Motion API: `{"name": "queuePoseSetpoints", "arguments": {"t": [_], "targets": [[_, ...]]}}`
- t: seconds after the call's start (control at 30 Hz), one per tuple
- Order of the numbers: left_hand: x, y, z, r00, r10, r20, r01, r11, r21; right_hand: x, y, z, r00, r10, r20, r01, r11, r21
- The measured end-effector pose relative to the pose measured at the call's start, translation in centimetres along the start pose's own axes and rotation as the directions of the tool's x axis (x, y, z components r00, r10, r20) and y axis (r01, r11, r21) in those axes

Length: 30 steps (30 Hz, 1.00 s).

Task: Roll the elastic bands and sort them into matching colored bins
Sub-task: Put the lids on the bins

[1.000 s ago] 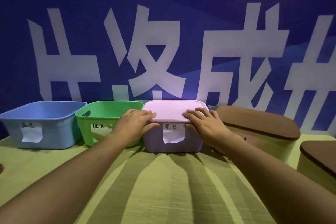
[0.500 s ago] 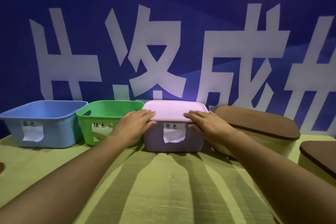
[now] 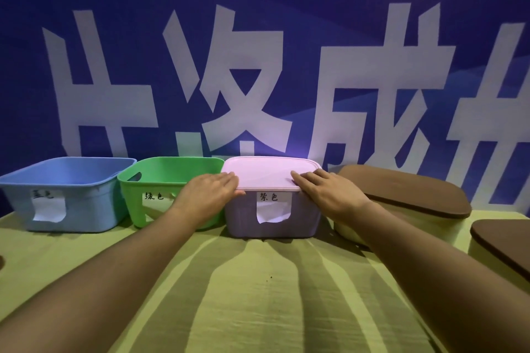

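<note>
With both hands on the purple bin [image 3: 272,218], my left hand [image 3: 208,195] has fingers [image 3: 228,180] flat on the left edge of its pink lid [image 3: 266,170], thumb tucked under the rim. Right hand [image 3: 325,193] mirrors it on the right edge, fingers straight on top; its thumb I can't make out. Lid sits closed on the bin. Green bin [image 3: 160,180] touches the purple one on its left, lidless; blue bin [image 3: 66,183] just beside that, also lidless. All three carry paper labels, in a row at the back of the bench [image 3: 258,295]. No elastic bands visible. Two brown-lidded cream boxes [image 3: 407,198] on the right.
</note>
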<state>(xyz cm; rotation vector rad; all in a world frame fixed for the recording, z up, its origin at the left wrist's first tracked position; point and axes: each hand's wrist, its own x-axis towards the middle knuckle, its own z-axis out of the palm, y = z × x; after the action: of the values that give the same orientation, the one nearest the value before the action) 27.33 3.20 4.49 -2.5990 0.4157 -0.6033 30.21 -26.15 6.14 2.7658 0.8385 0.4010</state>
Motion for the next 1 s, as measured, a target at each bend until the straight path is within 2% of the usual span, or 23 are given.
{"name": "queuePoseSetpoints", "arguments": {"t": [0.1, 0.2, 0.27, 0.33, 0.47, 0.57, 0.63, 0.67, 0.77, 0.8, 0.87, 0.93, 1.0], "targets": [[-0.2, -0.2, 1.4, 0.992, 0.102, -0.079, -0.097, 0.993, 0.067, 0.0, 0.1, 0.1, 0.999, -0.034, -0.005, 0.033, 0.998, -0.05], [-0.8, 0.3, 1.5, 0.978, 0.102, -0.179, -0.092, 0.994, 0.065, -0.1, 0.0, 0.3, 0.997, -0.082, -0.01, 0.08, 0.987, -0.14], [-1.2, 0.1, 1.7, 0.99, 0.098, -0.103, -0.097, 0.995, 0.02, -0.1, -0.3, 0.4, 0.996, -0.091, -0.016, 0.087, 0.983, -0.164], [-1.4, 0.0, 0.7, 0.997, 0.081, -0.008, -0.081, 0.994, 0.067, -0.2, -0.6, 0.6, 0.996, -0.089, -0.025, 0.083, 0.98, -0.18], [-1.3, 0.6, 0.0, 0.993, 0.101, 0.061, -0.109, 0.982, 0.152, -1.0, -0.9, 0.2, 0.994, -0.104, -0.032, 0.094, 0.97, -0.226], [-1.5, 0.2, -0.5, 0.991, 0.13, 0.021, -0.131, 0.99, 0.058, -1.7, -0.5, -0.5, 0.993, -0.118, -0.004, 0.114, 0.965, -0.235], [-1.1, 0.1, -1.2, 0.994, 0.063, -0.084, -0.073, 0.99, -0.123, -2.1, -0.1, -0.8, 0.992, -0.124, -0.017, 0.118, 0.973, -0.2], [-0.7, 0.2, -1.5, 0.994, -0.03, -0.103, 0.006, 0.973, -0.23, -2.1, 0.0, -0.8, 0.992, -0.117, -0.041, 0.109, 0.981, -0.162], [2.6, 0.1, -2.0, 0.937, -0.348, 0.027, 0.317, 0.816, -0.484, -1.5, 0.0, -0.9, 0.995, 0.013, -0.098, -0.004, 0.995, 0.096], [3.6, 0.0, -2.2, 0.917, -0.395, 0.061, 0.369, 0.778, -0.509, -1.1, 0.0, -0.9, 0.992, 0.068, -0.103, -0.048, 0.981, 0.188], [5.3, 0.0, -2.0, 0.903, -0.418, 0.102, 0.411, 0.769, -0.49, -0.2, -0.1, -0.7, 0.985, 0.142, -0.097, -0.107, 0.949, 0.298], [6.3, 0.3, -1.5, 0.903, -0.413, 0.118, 0.422, 0.803, -0.421, 0.5, -0.2, -0.6, 0.982, 0.174, -0.073, -0.14, 0.932, 0.335], [7.1, 0.7, -1.0, 0.893, -0.43, 0.131, 0.443, 0.794, -0.416, 1.1, -0.3, -0.5, 0.978, 0.203, -0.056, -0.168, 0.913, 0.371]]}}
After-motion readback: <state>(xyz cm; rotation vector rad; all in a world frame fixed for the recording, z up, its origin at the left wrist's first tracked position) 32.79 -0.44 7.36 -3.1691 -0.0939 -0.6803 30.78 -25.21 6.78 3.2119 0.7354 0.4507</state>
